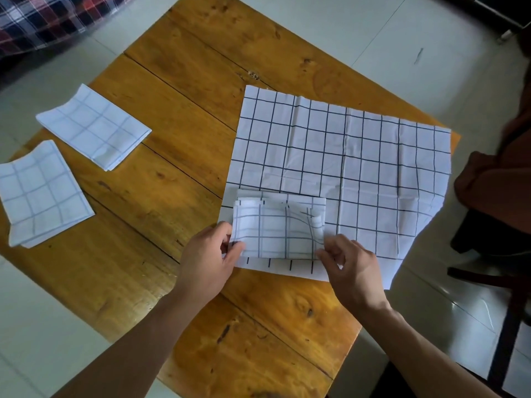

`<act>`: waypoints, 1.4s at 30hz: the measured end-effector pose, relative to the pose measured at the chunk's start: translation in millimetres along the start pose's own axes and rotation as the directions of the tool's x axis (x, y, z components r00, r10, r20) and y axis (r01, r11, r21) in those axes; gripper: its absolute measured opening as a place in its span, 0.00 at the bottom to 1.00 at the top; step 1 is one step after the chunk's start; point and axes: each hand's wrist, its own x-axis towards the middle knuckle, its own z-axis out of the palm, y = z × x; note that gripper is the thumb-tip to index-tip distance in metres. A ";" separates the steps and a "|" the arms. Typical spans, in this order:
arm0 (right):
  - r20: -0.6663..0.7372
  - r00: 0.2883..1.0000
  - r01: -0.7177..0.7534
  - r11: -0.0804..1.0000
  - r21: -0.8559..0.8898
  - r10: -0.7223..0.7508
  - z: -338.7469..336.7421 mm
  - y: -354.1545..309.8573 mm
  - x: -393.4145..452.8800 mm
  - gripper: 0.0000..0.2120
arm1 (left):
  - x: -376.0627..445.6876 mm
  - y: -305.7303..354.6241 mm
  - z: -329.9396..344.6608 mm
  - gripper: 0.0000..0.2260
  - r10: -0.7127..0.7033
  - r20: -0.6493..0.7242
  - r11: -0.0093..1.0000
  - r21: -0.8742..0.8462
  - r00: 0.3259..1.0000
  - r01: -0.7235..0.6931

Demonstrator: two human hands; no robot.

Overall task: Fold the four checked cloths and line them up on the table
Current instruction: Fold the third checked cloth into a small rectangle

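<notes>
Near the front edge of the wooden table (184,116), both hands are pinched on a third checked cloth (277,229), already folded down to a small rectangle and lying on top of the last, still unfolded cloth (359,156), which is spread flat across the right side of the table and hangs slightly past its edge. The left hand (211,258) grips the packet's near left corner between thumb and fingers; the right hand (349,270) grips the near right corner, where the top layer curls up in a loose flap. Two finished folded cloths, one farther back (93,126) and one nearer the left edge (43,193), sit well apart from the hands. To finish this fold well, I would press that curled corner flat and square the layered edges before lifting, since the stack looks slightly staggered along its far edge, though the fine layering is hard to read from here. When lifting, only the packet should be pinched; the fingers appear close to the open cloth beneath and could drag it. The packet then probably belongs beside the other two, its edges matching theirs.
</notes>
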 end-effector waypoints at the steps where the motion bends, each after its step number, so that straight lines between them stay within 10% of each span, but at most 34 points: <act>1: 0.004 1.000 -0.014 1.000 0.002 0.014 0.1 -0.3 1.7 0.14 | 0.4 0.9 -0.1 0.09 -0.010 0.002 1.000 -0.015 1.000 0.010; 8: 0.025 0.995 -0.098 0.995 0.008 0.098 -1.1 -7.1 9.8 0.12 | -0.6 8.4 -3.7 0.27 -0.119 0.058 0.984 -0.125 0.991 0.126; 28: 0.040 0.984 -0.167 0.981 -0.098 0.172 -2.5 -16.7 20.7 0.09 | 8.0 9.3 1.1 0.21 -0.080 -0.114 0.988 -0.139 0.990 0.064; 42: -0.043 0.999 -0.041 0.937 -0.347 0.028 3.3 -21.1 24.6 0.18 | 13.3 11.1 5.8 0.04 0.165 -0.036 0.969 0.190 0.986 -0.155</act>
